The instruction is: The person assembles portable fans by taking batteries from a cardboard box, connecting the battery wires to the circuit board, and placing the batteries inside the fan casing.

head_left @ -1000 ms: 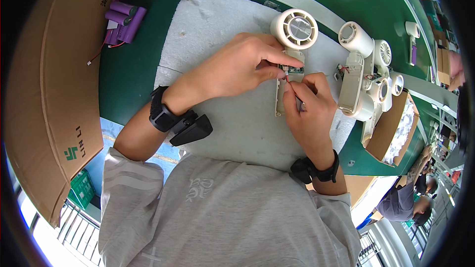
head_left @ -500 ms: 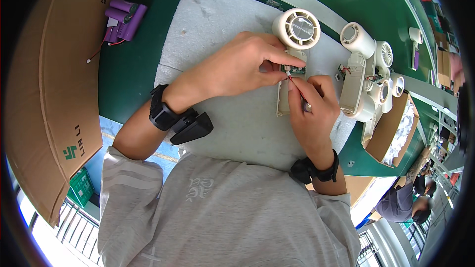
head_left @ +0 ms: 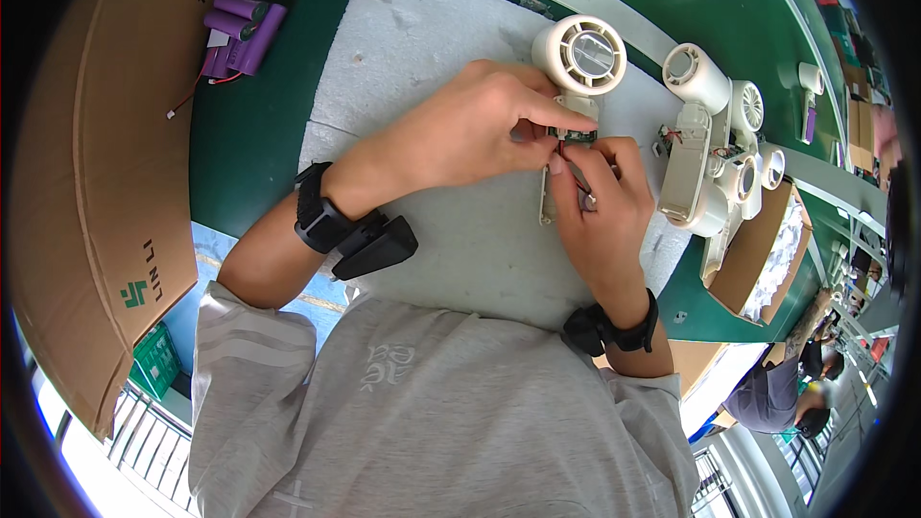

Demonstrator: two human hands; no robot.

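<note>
Cream fan point(head_left: 579, 56), 1 o'clock: left hand point(head_left: 494, 123) touches it, grip unclear; right hand point(head_left: 609, 203) pinches wire point(head_left: 561, 147). Purple batteries point(head_left: 257, 41): 10 o'clock. Fan housings point(head_left: 686, 168): 2 o'clock. Brown carton point(head_left: 738, 265), 3 o'clock: contains white pieces point(head_left: 780, 251).

Bright, edges bent, far right perhaps blurred

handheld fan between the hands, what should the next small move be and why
Probably a gentle nudge of the red wire toward the circuit board in the handheld fan: the right hand appears to pinch that wire just below the board, while the left hand is at the board's left end.
</note>
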